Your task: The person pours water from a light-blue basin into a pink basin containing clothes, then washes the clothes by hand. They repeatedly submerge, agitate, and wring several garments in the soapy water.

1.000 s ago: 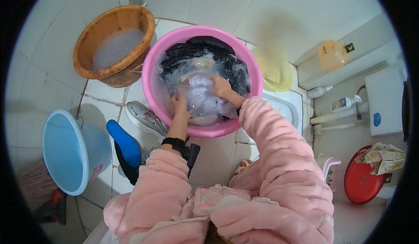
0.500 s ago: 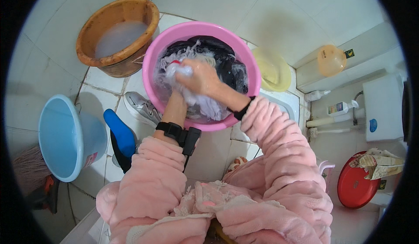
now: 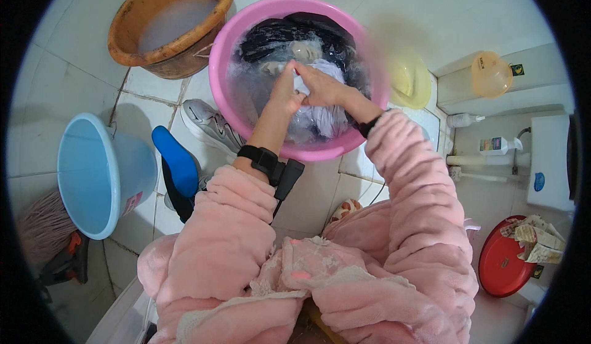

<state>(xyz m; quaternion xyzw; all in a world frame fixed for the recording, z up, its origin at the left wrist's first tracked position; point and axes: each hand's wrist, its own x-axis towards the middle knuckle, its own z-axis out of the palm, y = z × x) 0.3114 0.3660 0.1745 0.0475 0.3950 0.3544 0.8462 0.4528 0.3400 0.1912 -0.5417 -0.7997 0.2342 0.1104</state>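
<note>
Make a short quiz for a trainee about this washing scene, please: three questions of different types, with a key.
1. True or false: both hands grip the white cloth inside the pink basin.
2. What stands left of the pink basin? A) wooden tub B) red lid C) yellow bowl
3. What colour is the bucket at the person's left?

Key:
1. True: left hand and right hand meet on it.
2. A, the wooden tub.
3. Light blue, the bucket.
</note>
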